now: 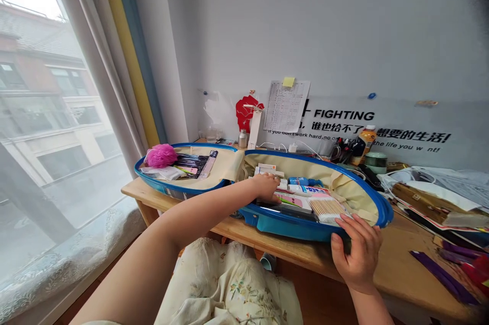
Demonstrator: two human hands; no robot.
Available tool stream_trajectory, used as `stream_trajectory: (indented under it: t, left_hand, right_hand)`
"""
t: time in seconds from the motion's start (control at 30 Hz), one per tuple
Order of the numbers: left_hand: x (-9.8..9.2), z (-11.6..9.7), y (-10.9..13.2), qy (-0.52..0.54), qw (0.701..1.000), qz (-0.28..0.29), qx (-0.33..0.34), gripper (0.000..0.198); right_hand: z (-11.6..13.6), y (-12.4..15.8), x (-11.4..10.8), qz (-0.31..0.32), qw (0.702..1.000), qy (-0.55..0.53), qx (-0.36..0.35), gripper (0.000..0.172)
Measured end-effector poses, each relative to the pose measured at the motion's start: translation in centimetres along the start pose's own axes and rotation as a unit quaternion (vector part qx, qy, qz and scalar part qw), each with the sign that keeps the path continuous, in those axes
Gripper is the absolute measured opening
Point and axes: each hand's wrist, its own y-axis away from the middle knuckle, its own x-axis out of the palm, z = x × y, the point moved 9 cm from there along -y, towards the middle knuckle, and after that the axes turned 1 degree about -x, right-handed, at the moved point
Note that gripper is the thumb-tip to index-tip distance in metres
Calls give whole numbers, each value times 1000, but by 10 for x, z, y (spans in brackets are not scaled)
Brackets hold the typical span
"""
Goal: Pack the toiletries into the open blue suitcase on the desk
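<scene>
A blue suitcase [301,231] lies opened out on the wooden desk, both halves lined in beige. My left hand [268,186] reaches into the right half, fingers curled down among small packages; whatever they hold is hidden. Close to it are white boxes [266,168], a blue bottle [298,181], a toothpaste tube [309,190] and a pack of cotton swabs [327,209]. My right hand [359,251] rests at the near right rim, fingers stretched over the edge beside the swabs, thumb apart against the outer side.
In the left half lie a pink bath puff [161,156], a white packet [162,173] and a carded pack of black items [196,163]. A bottle with orange drink [367,144], cables, papers and a brown bag [424,200] crowd the desk [397,269] at right.
</scene>
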Motion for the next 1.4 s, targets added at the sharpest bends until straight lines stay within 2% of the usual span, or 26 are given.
stream_trajectory:
  t: [0.3, 0.43, 0.5, 0.57, 0.67, 0.77, 0.83, 0.9, 1.0, 1.07, 1.17, 1.4]
  left_hand:
    - [0, 1, -3, 20, 1000, 0, -1, 40]
    - [-2, 1, -1, 28, 1000, -7, -4, 43]
    - [-8, 0, 2, 34, 999, -20, -2, 47]
    - [-21, 8, 6, 44, 997, -64, -13, 47]
    - [-45, 45, 18, 45, 986, -144, -77, 39]
    - [-47, 111, 39, 26, 974, -147, -171, 42]
    - [-35, 161, 61, 9, 964, -121, -237, 44]
    - [-16, 207, 87, -12, 952, -81, -295, 42]
    - [18, 254, 124, -35, 937, -14, -347, 47]
    - [38, 271, 140, -45, 932, 23, -359, 56]
    - [55, 282, 146, -54, 932, 55, -354, 62]
    - [65, 286, 138, -67, 942, 65, -323, 54]
  right_hand:
    - [0, -2, -1, -2, 1000, 2, 0, 18]
    - [-4, 2, 1, 7, 1000, 7, -1, 18]
    - [-6, 4, 2, 10, 1000, 11, 6, 19]
    - [-7, 4, 3, 8, 1000, 11, 6, 19]
    - [-4, 3, 1, 2, 1000, 2, 0, 19]
    - [-2, 1, 1, 0, 1000, -2, -3, 20]
    - [-1, 0, 1, -2, 1000, -3, -5, 20]
    - [0, -1, 0, -4, 1000, -5, -7, 20]
    - [0, 0, 0, -8, 1000, -4, -9, 20]
    - [0, 1, 0, -7, 1000, 0, -11, 20]
    - [-1, 2, 1, -5, 1000, -1, -11, 21]
    - [-3, 1, 1, 0, 1000, -2, 2, 19]
